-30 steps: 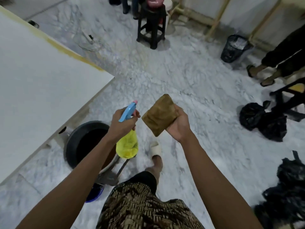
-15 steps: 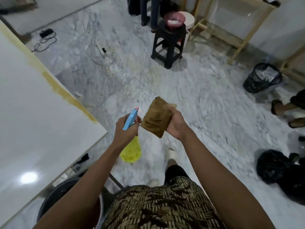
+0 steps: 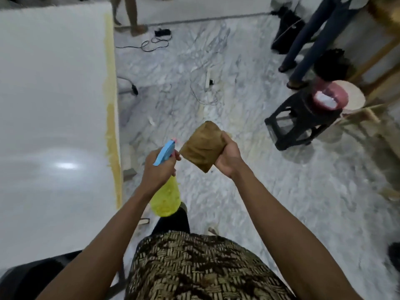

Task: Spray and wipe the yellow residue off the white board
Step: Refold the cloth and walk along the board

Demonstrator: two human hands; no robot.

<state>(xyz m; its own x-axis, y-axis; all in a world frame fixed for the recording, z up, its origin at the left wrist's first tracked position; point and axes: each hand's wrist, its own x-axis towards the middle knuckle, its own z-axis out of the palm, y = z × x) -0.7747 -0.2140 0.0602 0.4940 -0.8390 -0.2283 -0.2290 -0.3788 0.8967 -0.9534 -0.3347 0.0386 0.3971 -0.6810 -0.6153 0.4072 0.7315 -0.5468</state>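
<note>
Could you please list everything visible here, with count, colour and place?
white board: one, white, glossy, fills the left side
yellow residue: one strip, yellow, along the board's right edge
spray bottle: one, yellow body with blue head, in the left hand
cloth: one, brown, folded, in the right hand
stool: one, black, on the floor at right
bowl: one, pink, on the stool
cables: several, dark, on the marble floor beyond the board
bystanders' legs: at least two people, top of view
left hand: closed round the bottle's neck
right hand: gripping the cloth
</note>
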